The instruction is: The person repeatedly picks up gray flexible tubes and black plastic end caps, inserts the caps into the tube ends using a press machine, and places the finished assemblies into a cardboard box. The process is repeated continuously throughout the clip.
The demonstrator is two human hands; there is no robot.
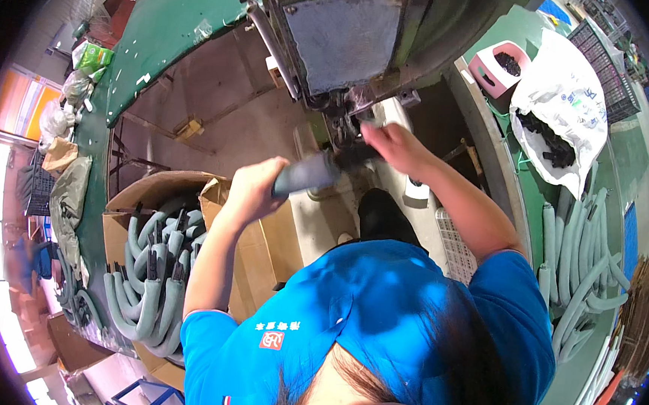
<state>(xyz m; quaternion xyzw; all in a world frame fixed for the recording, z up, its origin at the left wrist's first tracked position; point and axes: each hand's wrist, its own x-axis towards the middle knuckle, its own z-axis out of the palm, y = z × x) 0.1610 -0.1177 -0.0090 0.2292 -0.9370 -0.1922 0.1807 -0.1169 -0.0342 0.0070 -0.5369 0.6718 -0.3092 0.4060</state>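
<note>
My left hand [254,190] is wrapped round a short grey-green foam-covered tube [307,175], which is smeared by motion. The tube slants up to the right, and a dark piece [354,156] continues from its far end, close below the tooling [342,117] of a large machine [343,42]. My right hand [397,149] is closed beside that tooling, at the right end of the dark piece. What its fingers grip is too blurred to make out.
At my left stands a cardboard box [240,272] of bent foam tubes with black ends [157,281]. On the green right-hand table are a pink bin [499,68], a white sack [561,99] with black parts and more foam tubes [577,250]. A white crate [455,245] stands low at right.
</note>
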